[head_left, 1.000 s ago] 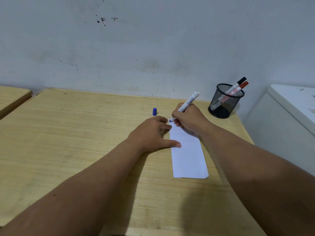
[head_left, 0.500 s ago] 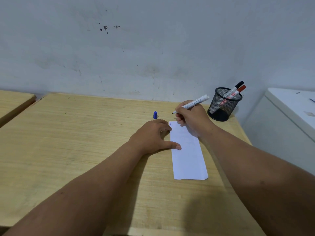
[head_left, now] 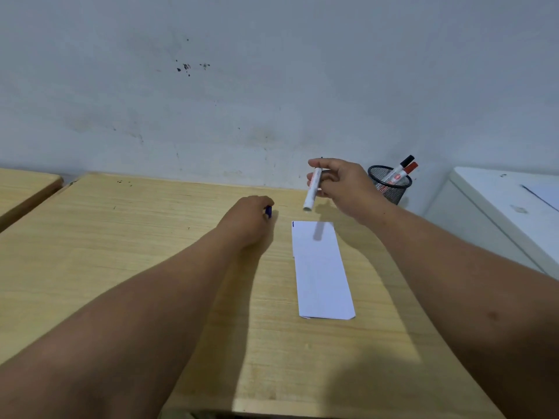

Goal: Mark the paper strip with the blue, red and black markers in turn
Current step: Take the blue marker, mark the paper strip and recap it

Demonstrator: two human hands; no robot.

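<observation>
A white paper strip [head_left: 322, 270] lies on the wooden desk [head_left: 121, 237] with a short blue mark at its far left corner. My right hand [head_left: 341, 184] is raised above the strip's far end and holds the uncapped blue marker [head_left: 313, 189], a white barrel hanging rear end down, tip hidden in the fingers. My left hand [head_left: 246, 220] rests on the desk left of the strip, its fingers closed around the small blue cap [head_left: 268, 212]. The red marker [head_left: 405, 172] and black marker [head_left: 398, 167] stand in a black mesh cup [head_left: 390, 184].
The mesh cup stands at the desk's far right corner by the grey wall. A white cabinet [head_left: 499, 207] sits beyond the desk's right edge. A second wooden desk [head_left: 24, 186] adjoins on the left.
My right hand lifted the marker off the strip and turned it upright. My left hand let go of the strip and moved forward onto the blue cap. The camera tilted up.
</observation>
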